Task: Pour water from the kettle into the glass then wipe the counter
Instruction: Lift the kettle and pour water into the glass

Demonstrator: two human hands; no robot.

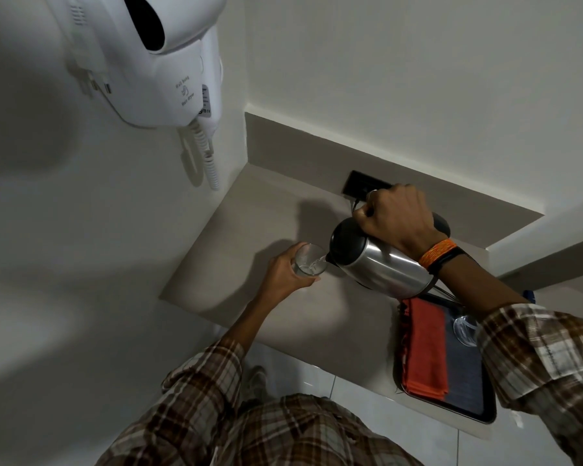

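A steel kettle (pixel 382 269) with a black lid is tipped to the left over the beige counter (pixel 249 223). My right hand (pixel 398 218) grips its black handle from above. A thin stream of water runs from the spout into a clear glass (pixel 308 260). My left hand (pixel 285 274) is wrapped around that glass, which is just left of the spout with some water in it. An orange cloth (pixel 426 348) lies folded on a dark tray (pixel 465 381) at the counter's right end.
A second glass (pixel 465 329) lies on the tray, partly behind my right sleeve. A black socket plate (pixel 359 185) sits in the backsplash behind the kettle. A white wall-mounted hair dryer (pixel 155 58) with a coiled cord hangs on the left wall.
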